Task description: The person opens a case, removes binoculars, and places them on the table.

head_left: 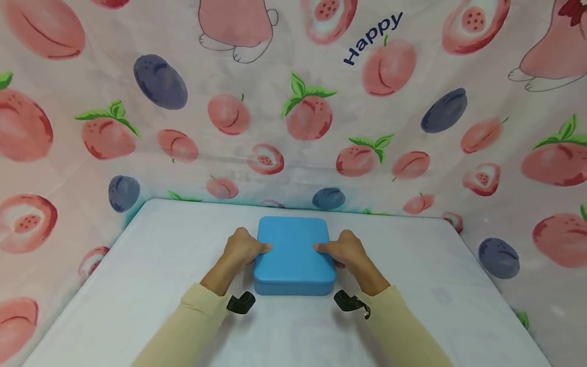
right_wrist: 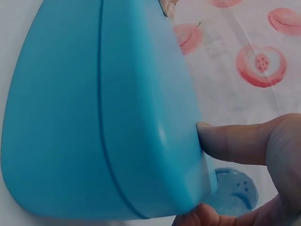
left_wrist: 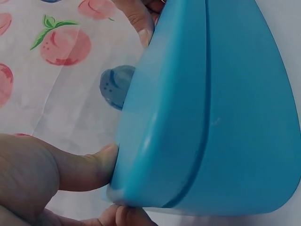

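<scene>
A blue lidded box [head_left: 294,255], square with rounded corners, lies on the white table between both hands. My left hand [head_left: 242,246] grips its left side, thumb on the top face and fingers along the side. On the opposite side my right hand [head_left: 345,250] holds it the same way, thumb over the lid's edge. In the left wrist view a seam runs around the box [left_wrist: 244,103] below the lid, and the thumb [left_wrist: 87,167] presses the top. The right wrist view shows the other thumb [right_wrist: 240,141] against the lid, with fingertips curled at its edge.
The white table [head_left: 151,265] reaches out on both sides of the box. Behind it hangs a cloth [head_left: 275,112] printed with peaches and dark blue fruit. A small black device [head_left: 241,303] sits at the left wrist, and another black device [head_left: 347,300] at the right.
</scene>
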Demonstrator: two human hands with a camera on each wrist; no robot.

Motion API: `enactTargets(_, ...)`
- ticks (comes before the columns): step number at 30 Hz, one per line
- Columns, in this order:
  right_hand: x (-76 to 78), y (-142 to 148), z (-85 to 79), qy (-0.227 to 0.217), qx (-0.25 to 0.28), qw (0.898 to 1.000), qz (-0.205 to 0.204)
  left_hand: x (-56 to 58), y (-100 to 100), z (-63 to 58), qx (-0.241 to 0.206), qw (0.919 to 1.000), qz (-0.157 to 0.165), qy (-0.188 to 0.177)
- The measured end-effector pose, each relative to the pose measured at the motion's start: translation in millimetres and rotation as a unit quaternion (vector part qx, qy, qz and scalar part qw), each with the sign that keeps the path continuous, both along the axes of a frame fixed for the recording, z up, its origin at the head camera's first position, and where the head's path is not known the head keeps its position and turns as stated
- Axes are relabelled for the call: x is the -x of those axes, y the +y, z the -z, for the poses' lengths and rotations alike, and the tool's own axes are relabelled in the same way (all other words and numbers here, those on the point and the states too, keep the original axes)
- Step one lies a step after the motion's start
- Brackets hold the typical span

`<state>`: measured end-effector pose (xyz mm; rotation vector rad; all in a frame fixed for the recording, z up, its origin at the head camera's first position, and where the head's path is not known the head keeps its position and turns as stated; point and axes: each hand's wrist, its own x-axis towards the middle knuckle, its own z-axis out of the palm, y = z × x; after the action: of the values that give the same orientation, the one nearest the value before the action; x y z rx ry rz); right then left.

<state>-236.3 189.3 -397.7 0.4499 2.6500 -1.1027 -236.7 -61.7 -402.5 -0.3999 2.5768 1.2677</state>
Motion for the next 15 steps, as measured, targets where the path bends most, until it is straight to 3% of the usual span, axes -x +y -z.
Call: enactTargets(15,-1.0,2.7,7.0,-0.022,0.104,0.994,0.006,-1.7,-4.2,1.9,-0.012,0.9999,0.008,-0.004)
